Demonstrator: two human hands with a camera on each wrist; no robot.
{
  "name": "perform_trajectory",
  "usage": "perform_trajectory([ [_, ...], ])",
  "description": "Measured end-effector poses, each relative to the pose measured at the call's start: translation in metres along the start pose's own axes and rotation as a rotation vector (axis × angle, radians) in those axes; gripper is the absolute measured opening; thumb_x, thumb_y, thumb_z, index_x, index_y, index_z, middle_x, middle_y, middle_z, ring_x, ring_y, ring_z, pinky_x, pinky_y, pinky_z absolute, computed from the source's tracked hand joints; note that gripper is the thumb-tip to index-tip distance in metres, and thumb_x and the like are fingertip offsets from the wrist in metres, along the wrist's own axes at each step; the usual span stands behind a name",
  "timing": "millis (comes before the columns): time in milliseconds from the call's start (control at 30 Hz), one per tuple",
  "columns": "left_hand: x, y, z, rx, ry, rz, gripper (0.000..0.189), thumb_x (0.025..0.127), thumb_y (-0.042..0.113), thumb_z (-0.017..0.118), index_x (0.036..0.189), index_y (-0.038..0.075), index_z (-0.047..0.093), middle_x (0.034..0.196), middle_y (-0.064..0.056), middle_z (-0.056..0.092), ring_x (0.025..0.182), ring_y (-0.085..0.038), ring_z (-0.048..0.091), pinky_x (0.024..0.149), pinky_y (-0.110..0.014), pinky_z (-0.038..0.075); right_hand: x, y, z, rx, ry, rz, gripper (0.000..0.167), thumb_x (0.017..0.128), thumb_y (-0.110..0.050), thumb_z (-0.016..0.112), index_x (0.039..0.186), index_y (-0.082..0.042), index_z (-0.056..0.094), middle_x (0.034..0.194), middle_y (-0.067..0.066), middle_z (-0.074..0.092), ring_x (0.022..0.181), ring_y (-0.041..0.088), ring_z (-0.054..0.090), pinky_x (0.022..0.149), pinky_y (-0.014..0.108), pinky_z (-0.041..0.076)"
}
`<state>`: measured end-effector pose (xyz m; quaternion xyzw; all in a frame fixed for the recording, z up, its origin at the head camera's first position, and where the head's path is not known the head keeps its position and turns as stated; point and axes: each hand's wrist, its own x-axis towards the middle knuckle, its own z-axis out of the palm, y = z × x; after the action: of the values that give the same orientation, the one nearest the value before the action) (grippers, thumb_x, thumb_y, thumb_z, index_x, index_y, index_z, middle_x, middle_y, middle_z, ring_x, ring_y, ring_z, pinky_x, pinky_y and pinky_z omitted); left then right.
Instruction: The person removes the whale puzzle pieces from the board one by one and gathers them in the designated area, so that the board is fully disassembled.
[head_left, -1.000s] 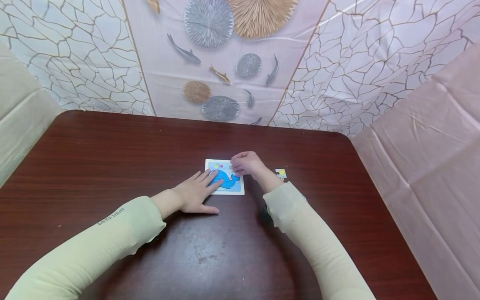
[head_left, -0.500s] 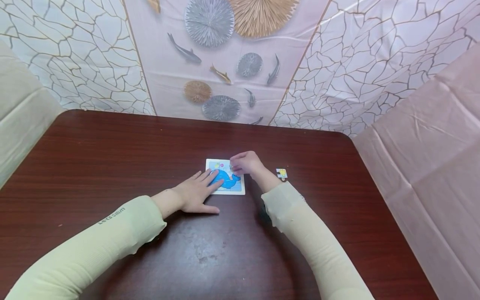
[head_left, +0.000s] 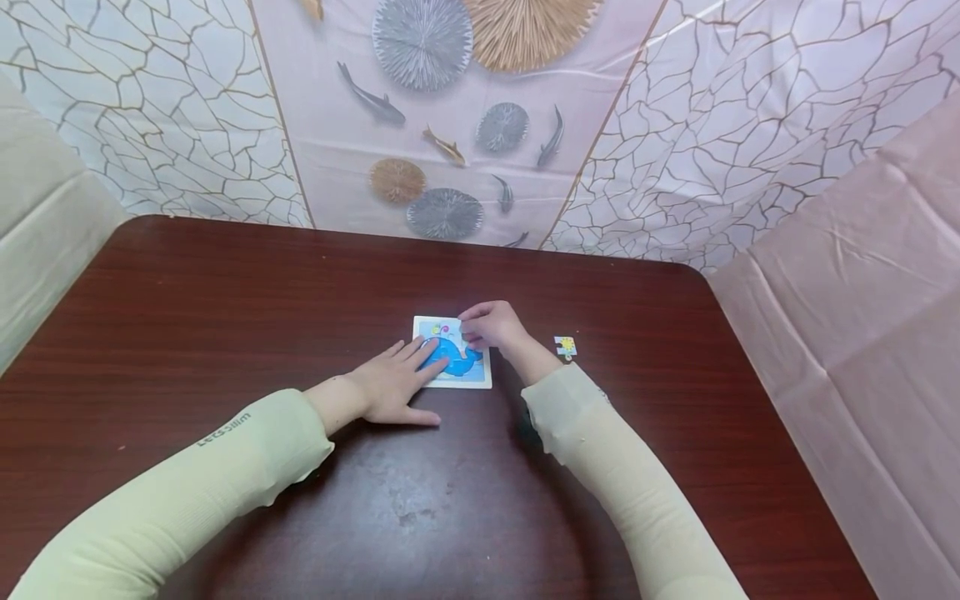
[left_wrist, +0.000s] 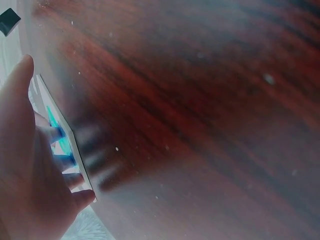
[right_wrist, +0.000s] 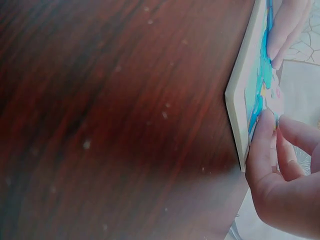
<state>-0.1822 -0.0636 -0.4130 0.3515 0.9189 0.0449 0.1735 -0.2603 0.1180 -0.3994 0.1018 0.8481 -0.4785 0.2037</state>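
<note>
A small white-framed jigsaw puzzle [head_left: 480, 384] with a blue whale lies flat on the table. My left hand [head_left: 387, 389] rests on its left side, fingers spread and straight over the whale; the left wrist view shows those fingers [left_wrist: 65, 161] reaching across the board's edge [left_wrist: 73, 136]. At the upper right corner of the puzzle my right hand [head_left: 493, 326] pinches a small puzzle piece [right_wrist: 276, 126] between thumb and fingers, mostly hidden by them. Right of that wrist, a loose puzzle piece with a yellow sun [head_left: 566, 345] lies on the table.
The dark reddish-brown table [head_left: 247, 317] extends around the puzzle on every side. Patterned cloth [head_left: 360, 183] hangs behind its far edge, and plain pale cloth [head_left: 862, 333] borders the right side. Something small and dark [head_left: 527, 427] sits under the right sleeve.
My right fingers shift only slightly at the puzzle's upper right corner. The left hand stays in place. The whole view drifts a little.
</note>
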Motion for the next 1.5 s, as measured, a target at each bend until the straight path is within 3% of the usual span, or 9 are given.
perform_trajectory([
  [367,-0.0009,-0.0009,-0.0021,-0.017,-0.003,0.002,0.086,0.087,0.064,0.046,0.150,0.012,0.019,0.157,-0.017,0.010,0.145,-0.036,0.008,0.117,-0.050,0.012,0.0024,0.0023,0.0007,0.034,0.002,-0.029,0.022,0.087,-0.011,0.066,0.108,-0.003,0.068,0.106,0.017,0.067,0.085,0.021,0.070,0.075,0.026,0.056],
  [533,-0.0009,-0.0005,-0.0021,-0.017,0.005,0.002,0.086,0.087,0.064,0.045,0.150,0.012,0.020,0.157,-0.017,0.011,0.145,-0.036,0.008,0.117,-0.051,0.013,0.0032,0.0031,-0.0002,0.053,0.000,-0.021,0.022,0.087,-0.013,0.066,0.106,-0.002,0.068,0.100,0.015,0.068,0.081,0.020,0.070,0.074,0.025,0.056],
  [767,-0.0009,-0.0005,-0.0019,-0.017,0.015,0.009,0.086,0.087,0.064,0.045,0.150,0.012,0.021,0.157,-0.016,0.011,0.145,-0.036,0.009,0.116,-0.051,0.015,0.0040,0.0055,-0.0013,0.075,-0.006,0.003,0.025,0.086,-0.014,0.067,0.109,-0.003,0.067,0.106,0.016,0.067,0.083,0.020,0.071,0.075,0.025,0.056],
  [1033,0.0011,-0.0012,-0.0002,-0.024,0.009,0.017,0.086,0.087,0.065,0.045,0.150,0.013,0.020,0.158,-0.005,0.013,0.145,-0.037,0.007,0.116,-0.051,0.015,0.0050,0.0070,-0.0008,0.098,-0.031,-0.016,0.023,0.088,-0.011,0.065,0.108,-0.001,0.067,0.096,0.016,0.067,0.070,0.014,0.067,0.070,0.025,0.056],
  [1500,0.0027,0.0000,-0.0030,-0.021,0.001,0.010,0.087,0.086,0.066,0.045,0.150,0.011,0.022,0.158,-0.007,0.016,0.144,-0.038,0.010,0.116,-0.052,0.015,0.0000,0.0088,-0.0044,0.049,-0.065,-0.061,0.022,0.085,-0.010,0.067,0.106,-0.003,0.067,0.107,0.015,0.065,0.086,0.020,0.068,0.078,0.026,0.055],
])
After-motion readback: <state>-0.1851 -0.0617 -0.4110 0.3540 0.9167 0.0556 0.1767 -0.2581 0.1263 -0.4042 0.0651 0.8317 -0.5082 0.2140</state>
